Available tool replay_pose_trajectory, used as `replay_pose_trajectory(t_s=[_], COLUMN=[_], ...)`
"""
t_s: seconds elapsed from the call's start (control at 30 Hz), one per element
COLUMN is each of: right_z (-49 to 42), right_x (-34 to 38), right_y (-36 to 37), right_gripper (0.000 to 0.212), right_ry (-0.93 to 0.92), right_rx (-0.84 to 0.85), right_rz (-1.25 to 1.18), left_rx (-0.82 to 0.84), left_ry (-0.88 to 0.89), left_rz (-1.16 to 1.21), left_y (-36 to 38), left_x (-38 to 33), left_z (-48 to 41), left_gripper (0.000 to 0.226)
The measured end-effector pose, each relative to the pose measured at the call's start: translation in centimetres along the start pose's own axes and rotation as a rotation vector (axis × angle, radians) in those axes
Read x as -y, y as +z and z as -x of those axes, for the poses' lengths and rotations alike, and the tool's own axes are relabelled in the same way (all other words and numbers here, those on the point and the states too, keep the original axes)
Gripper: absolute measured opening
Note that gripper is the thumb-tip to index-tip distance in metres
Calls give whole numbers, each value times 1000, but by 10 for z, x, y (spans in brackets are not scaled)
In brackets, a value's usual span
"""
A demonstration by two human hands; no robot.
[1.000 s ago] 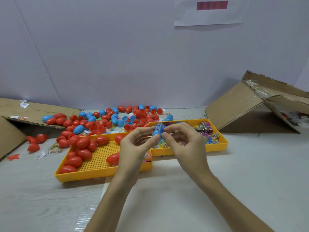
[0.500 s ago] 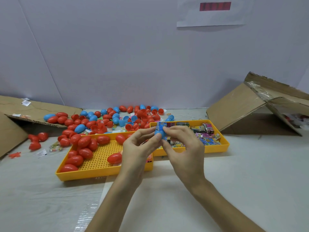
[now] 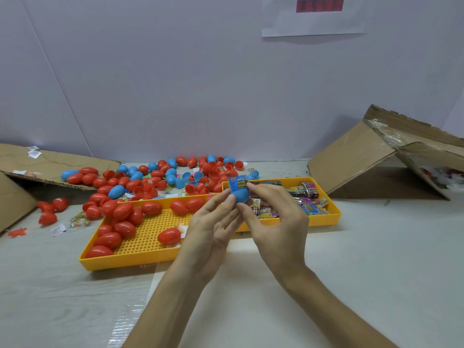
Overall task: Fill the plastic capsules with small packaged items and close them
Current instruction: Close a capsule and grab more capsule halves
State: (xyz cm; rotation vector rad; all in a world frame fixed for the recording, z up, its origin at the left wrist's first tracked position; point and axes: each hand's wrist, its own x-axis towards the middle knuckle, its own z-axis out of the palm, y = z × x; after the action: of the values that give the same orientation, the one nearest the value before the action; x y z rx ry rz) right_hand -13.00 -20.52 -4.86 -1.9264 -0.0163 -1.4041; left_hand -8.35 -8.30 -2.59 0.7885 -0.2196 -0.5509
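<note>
Well, both hands are up over the middle of the bench; the left hand (image 3: 211, 232) pinches a blue capsule half (image 3: 241, 195); the right hand (image 3: 276, 222) grips it too, beside a small blue packet (image 3: 237, 184) standing out of its mouth; closed red capsules (image 3: 123, 212) fill the yellow tray's (image 3: 125, 262) left end; loose capsules (image 3: 158, 174) crowd the bench's far edge.

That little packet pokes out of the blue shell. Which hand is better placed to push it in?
Probably the right hand: its fingertips sit at the top of the blue shell beside the protruding packet, while the left hand grips the shell from below, steadying it.
</note>
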Motion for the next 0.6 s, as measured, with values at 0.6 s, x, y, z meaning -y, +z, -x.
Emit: replay_pose_trajectory(t_s=[0.6], right_z=[-2], right_x=[-3], right_y=[-2], right_gripper=[29], right_ry=[-19], right_rx=[52], right_rz=[28], left_rx=[73], left_ry=[-59], left_rz=[38], left_y=[-4], left_x=[-2], left_z=[-2], left_gripper=[26])
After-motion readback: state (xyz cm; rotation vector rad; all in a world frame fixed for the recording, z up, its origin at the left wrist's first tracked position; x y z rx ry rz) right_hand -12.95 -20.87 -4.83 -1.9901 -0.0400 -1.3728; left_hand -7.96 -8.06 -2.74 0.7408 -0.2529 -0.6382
